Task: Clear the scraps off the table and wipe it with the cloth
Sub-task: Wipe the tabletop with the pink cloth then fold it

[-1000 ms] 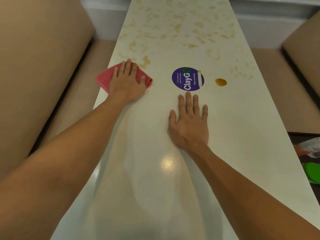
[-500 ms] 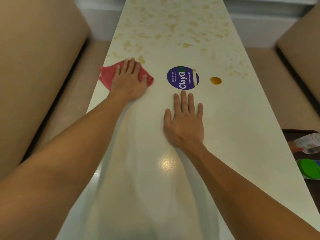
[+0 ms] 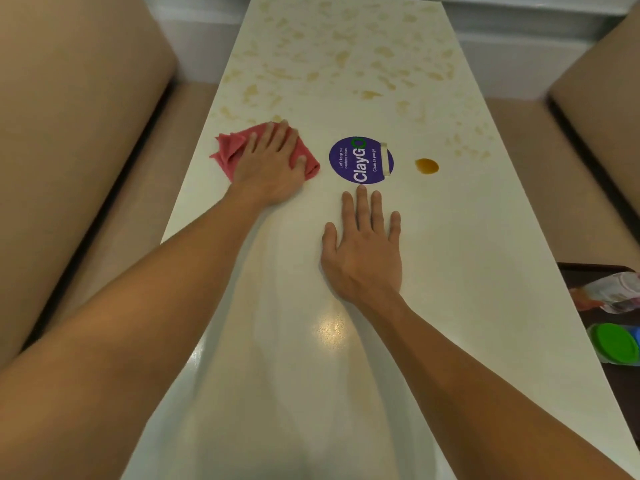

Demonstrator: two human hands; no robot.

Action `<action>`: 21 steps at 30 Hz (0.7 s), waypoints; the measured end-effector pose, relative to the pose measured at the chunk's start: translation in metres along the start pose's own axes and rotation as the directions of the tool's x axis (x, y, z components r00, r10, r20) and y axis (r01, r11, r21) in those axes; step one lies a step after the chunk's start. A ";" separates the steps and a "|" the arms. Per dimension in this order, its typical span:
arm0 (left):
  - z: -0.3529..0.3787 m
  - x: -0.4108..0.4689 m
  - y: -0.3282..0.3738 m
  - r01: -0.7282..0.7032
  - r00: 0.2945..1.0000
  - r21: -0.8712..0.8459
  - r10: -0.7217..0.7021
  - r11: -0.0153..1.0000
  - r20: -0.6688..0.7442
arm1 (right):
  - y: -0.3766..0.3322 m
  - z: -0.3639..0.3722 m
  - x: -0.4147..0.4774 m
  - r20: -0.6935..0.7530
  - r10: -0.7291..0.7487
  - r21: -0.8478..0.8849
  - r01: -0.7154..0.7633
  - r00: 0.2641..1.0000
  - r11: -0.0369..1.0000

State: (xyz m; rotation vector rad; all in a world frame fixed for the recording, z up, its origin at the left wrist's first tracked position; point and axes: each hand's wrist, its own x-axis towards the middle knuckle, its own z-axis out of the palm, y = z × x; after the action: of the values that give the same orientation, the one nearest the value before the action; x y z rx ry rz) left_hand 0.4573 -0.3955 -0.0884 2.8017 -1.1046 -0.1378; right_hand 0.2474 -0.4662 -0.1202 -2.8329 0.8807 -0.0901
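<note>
While the left hand [image 3: 268,168] presses the pink cloth [image 3: 231,151] flat with straight fingers near the table's [image 3: 485,237] left edge, the right hand [image 3: 363,252] lies open, palm down, just below a purple sticker [image 3: 360,160]. A brown spot [image 3: 427,166] sits beside it.

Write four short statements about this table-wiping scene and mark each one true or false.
1. The left hand presses flat on the pink cloth. True.
2. The right hand holds a sponge. False: it lies flat and empty on the table.
3. The brown drop lies right of the purple ClayGo sticker. True.
4. The table's far end is spotless. False: yellowish smears cover it.
</note>
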 end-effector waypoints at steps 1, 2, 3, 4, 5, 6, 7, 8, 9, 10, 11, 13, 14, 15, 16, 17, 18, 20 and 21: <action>0.000 -0.011 0.001 -0.047 0.999 -0.002 0.047 0.999 0.002 | 0.000 0.000 0.000 0.002 -0.002 0.001 0.002 1.000 1.000; 0.001 -0.027 -0.003 -0.091 0.996 -0.003 0.091 0.996 0.005 | 0.000 0.000 0.000 0.003 -0.002 0.005 0.002 1.000 1.000; 0.003 -0.043 -0.010 -0.123 0.992 0.002 0.123 0.992 -0.004 | 0.000 0.000 0.000 0.003 -0.002 0.007 0.002 1.000 1.000; 0.003 -0.057 -0.021 -0.131 0.991 0.009 0.131 0.991 -0.019 | 0.000 0.000 0.000 0.001 -0.001 0.008 0.001 1.000 1.000; 0.002 -0.063 -0.033 -0.113 0.993 0.015 0.113 0.993 -0.030 | 0.000 0.000 0.001 0.001 0.001 0.008 -0.001 1.000 1.000; -0.001 -0.061 -0.043 -0.069 0.997 0.019 0.070 0.997 -0.033 | 0.000 -0.001 0.001 0.001 0.002 0.008 -0.002 1.000 1.000; -0.004 -0.051 -0.051 -0.007 0.999 0.021 0.008 1.000 -0.037 | 0.000 0.000 0.001 0.001 0.000 0.009 0.000 1.000 1.000; -0.006 -0.037 -0.052 0.060 0.997 0.016 -0.059 0.998 -0.039 | -0.001 0.000 0.000 0.001 0.000 0.011 0.000 1.000 1.000; -0.006 -0.020 -0.048 0.112 0.993 0.001 -0.111 0.994 -0.043 | 0.000 0.000 0.001 0.002 0.001 0.012 -0.001 1.000 1.000; -0.004 -0.005 -0.039 0.137 0.990 -0.012 -0.137 0.990 -0.040 | 0.000 0.000 0.001 0.005 0.002 0.012 -0.002 1.000 1.000; -0.003 0.005 -0.025 0.134 0.990 -0.019 -0.134 0.991 -0.035 | 0.000 0.000 0.001 0.005 0.003 0.010 -0.003 1.000 1.000; 0.001 0.008 0.004 0.064 0.998 -0.023 -0.065 0.998 -0.023 | 0.001 0.001 0.001 0.002 0.004 0.004 -0.004 1.000 1.000; 0.004 0.000 0.012 0.010 1.000 -0.021 -0.011 1.000 -0.021 | 0.001 0.001 0.001 0.003 0.003 0.004 -0.003 1.000 1.000; 0.006 -0.014 0.014 -0.044 0.999 -0.012 0.044 0.999 -0.022 | 0.000 0.001 0.001 0.002 -0.001 0.005 0.001 1.000 1.000; 0.007 -0.029 0.009 -0.091 0.996 -0.003 0.091 0.996 -0.022 | 0.001 0.001 0.001 0.001 -0.002 0.007 0.002 1.000 1.000; 0.008 -0.043 -0.002 -0.117 0.993 0.007 0.118 0.993 -0.032 | 0.001 0.001 0.000 0.001 -0.003 0.012 0.003 1.000 1.000; 0.007 -0.054 -0.016 -0.113 0.993 0.014 0.113 0.994 -0.040 | 0.001 0.000 0.001 0.000 -0.003 0.016 0.003 1.000 1.000; 0.001 -0.050 -0.045 -0.025 0.999 0.011 0.025 1.000 -0.040 | 0.001 0.000 0.000 0.005 -0.002 0.011 0.002 1.000 1.000; -0.002 -0.038 -0.053 0.042 0.998 0.002 -0.042 0.999 -0.035 | 0.000 0.000 0.001 0.006 -0.002 0.014 0.002 1.000 1.000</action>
State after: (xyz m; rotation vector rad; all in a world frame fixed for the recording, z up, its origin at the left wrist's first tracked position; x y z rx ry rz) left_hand 0.4661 -0.3309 -0.0930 2.8200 -1.0391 -0.0902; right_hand 0.2479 -0.4666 -0.1201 -2.8202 0.8724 -0.0880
